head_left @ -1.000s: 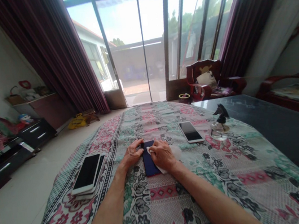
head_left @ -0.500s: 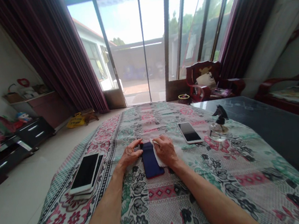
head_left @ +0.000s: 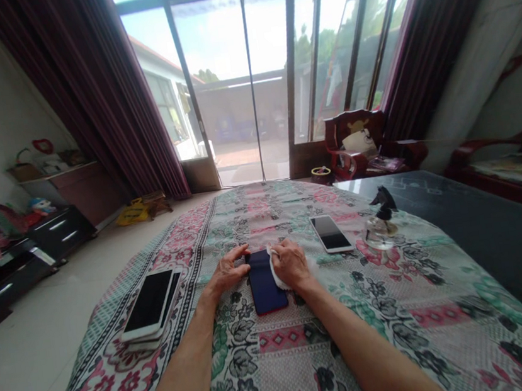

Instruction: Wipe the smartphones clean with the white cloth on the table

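A smartphone (head_left: 266, 287) with a dark blue, glossy face and a reddish edge lies flat on the patterned tablecloth in front of me. My left hand (head_left: 229, 270) rests at its upper left edge, thumb and forefinger stretched out and apart, the fingertips at the phone's side. Bunched in my right hand (head_left: 291, 263) is a white cloth (head_left: 278, 278), pressed against the right side of the phone. Part of the cloth is hidden under the fingers.
Right of my hands lies a white-framed phone (head_left: 331, 234), and beyond it a clear spray bottle (head_left: 380, 231) with a black nozzle. Stacked phones (head_left: 148, 304) lie on the left. A dark table (head_left: 475, 232) adjoins the cloth-covered table (head_left: 310, 367) on the right.
My right hand has shifted slightly right with the cloth, and less of the cloth shows over the phone. My left hand has stayed in place.
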The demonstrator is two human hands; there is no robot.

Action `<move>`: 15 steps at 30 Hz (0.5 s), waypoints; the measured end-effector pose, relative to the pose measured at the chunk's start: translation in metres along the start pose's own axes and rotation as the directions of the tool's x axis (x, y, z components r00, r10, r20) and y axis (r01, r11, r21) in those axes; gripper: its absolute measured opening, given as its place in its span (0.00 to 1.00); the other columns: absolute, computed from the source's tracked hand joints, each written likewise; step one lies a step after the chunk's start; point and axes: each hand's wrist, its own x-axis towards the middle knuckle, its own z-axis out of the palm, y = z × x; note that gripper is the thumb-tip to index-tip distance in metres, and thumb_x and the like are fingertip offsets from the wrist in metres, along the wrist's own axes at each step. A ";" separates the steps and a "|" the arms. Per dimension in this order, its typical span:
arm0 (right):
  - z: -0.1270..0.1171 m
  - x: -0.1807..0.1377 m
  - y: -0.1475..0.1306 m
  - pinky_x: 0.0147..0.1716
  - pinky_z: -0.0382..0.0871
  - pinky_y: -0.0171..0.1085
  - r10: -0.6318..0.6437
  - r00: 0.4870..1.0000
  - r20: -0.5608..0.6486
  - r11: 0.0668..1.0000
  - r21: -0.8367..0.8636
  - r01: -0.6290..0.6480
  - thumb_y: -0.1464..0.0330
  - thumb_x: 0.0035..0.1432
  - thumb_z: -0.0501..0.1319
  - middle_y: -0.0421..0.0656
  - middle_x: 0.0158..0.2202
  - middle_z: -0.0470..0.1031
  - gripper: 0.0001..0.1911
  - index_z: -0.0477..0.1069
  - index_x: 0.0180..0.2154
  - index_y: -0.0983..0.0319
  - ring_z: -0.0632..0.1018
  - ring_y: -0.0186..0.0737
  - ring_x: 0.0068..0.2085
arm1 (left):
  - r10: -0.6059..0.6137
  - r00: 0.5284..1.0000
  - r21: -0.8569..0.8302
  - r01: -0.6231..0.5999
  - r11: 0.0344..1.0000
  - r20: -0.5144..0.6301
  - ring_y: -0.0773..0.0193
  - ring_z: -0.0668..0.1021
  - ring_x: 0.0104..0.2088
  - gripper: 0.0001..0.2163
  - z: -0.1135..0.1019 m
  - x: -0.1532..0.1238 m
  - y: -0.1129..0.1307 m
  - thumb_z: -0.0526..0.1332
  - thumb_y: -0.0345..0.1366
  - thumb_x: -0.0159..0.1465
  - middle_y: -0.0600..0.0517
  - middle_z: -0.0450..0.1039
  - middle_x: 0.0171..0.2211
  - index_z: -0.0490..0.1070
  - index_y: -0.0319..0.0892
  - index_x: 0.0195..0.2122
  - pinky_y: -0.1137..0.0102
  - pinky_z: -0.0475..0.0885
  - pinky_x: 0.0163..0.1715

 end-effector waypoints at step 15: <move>-0.001 -0.004 -0.008 0.46 0.57 0.38 -0.243 0.969 0.038 0.969 0.044 0.241 0.67 0.61 0.56 0.42 0.43 0.73 0.11 0.77 0.40 0.55 0.70 0.41 0.44 | 0.017 1.000 0.005 -0.017 1.000 0.018 0.54 0.71 0.56 0.27 0.000 0.000 -0.002 0.62 0.29 0.50 0.46 0.77 0.48 0.70 0.37 0.55 0.58 0.55 0.62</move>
